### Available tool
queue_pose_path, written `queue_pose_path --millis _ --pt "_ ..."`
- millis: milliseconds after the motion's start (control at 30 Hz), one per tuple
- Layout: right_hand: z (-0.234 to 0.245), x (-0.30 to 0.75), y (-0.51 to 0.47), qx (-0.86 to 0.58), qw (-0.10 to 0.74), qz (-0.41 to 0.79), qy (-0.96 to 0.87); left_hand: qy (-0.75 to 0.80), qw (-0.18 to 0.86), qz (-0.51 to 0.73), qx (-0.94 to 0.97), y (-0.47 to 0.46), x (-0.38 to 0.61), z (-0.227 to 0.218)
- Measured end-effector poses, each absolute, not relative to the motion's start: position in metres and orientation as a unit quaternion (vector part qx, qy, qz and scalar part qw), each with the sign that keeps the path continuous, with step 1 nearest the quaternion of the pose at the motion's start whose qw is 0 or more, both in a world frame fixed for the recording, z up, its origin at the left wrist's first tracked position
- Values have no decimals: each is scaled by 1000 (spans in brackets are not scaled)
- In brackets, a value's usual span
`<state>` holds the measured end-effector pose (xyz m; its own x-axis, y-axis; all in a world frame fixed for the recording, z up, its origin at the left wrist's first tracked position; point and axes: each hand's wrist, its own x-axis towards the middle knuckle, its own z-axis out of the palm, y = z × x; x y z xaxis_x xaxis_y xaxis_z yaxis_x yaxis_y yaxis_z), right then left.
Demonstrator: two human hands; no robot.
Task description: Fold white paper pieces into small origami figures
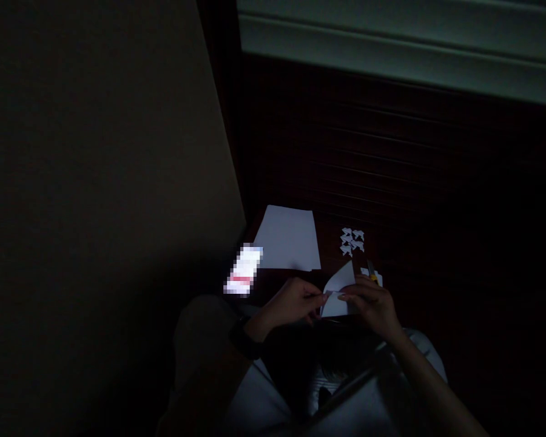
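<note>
Both of my hands hold one white sheet of paper [339,306] that is partly folded, with one flap [344,276] rising to a point. My left hand [296,300] pinches its left edge between thumb and fingers. On the right side, my right hand [374,305] grips the paper, its thumb resting on the near face and its fingers on the flap. Just beyond my right fingers lies a utility knife [372,273] with a yellow part, on top of some white paper [379,278]. Dim light hides the finer creases.
A stack of white paper [289,238] lies on the dark table at the back left. A lit phone [244,270], its screen blurred out, is beside it. Several small folded paper pieces [352,241] sit at the back right. A wall panel [118,121] rises on the left.
</note>
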<state>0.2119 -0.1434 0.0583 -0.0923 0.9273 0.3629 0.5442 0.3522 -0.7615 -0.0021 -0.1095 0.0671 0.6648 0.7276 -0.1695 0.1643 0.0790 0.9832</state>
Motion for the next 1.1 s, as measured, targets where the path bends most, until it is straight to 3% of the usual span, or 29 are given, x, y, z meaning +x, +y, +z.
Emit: queue_pose_path --millis 367,700,1100 --pt "72 207 -144 -542 392 270 -693 328 674 217 625 -115 -3 80" --pt "78 206 -142 -544 354 253 -718 338 651 252 631 -116 1 70" --pt "85 204 -142 -563 333 220 -724 310 716 239 578 -114 4 64"
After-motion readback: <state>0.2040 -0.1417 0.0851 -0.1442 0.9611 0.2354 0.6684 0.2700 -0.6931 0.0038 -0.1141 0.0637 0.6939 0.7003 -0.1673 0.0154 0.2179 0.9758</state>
